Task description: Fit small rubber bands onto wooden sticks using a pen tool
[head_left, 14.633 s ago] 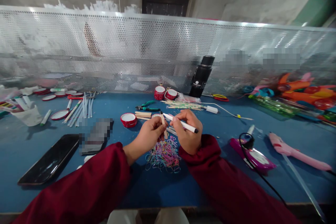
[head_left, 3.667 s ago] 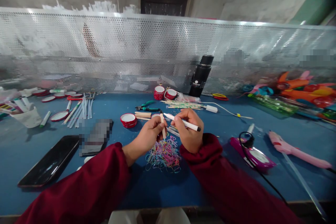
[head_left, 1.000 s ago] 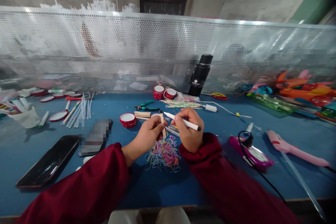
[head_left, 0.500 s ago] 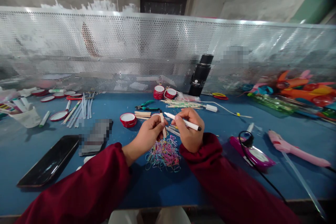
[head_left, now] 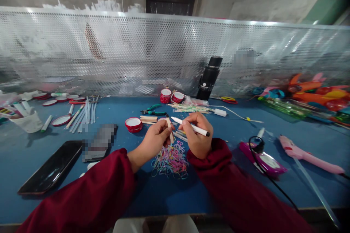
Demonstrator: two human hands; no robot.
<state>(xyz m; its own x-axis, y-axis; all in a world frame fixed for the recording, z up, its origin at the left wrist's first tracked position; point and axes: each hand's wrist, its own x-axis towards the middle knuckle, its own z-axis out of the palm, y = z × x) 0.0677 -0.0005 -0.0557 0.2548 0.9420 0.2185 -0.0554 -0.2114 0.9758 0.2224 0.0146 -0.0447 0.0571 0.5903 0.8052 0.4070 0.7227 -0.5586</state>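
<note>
My left hand [head_left: 156, 136] pinches a flat wooden craft stick [head_left: 170, 131] held nearly upright, its top end dark. In my right hand [head_left: 199, 136] is a white marker pen [head_left: 199, 130] with a black end, its other tip pointing left, close beside the stick's top. Below both hands lies a heap of small coloured rubber bands [head_left: 172, 160]. Behind my left hand are a short stack of wooden sticks [head_left: 148, 119] and a red-rimmed round lid [head_left: 133, 123]. Several pens or sticks [head_left: 180, 136] lie partly hidden between my hands.
Green-handled pliers [head_left: 153, 110] and a black bottle [head_left: 210, 78] stand farther back. To the left are a black phone [head_left: 51, 167], clear glue sticks [head_left: 79, 120] and a cup of markers [head_left: 28, 122]. Rightward lie a purple packet [head_left: 264, 160] and a pink glue gun [head_left: 308, 154].
</note>
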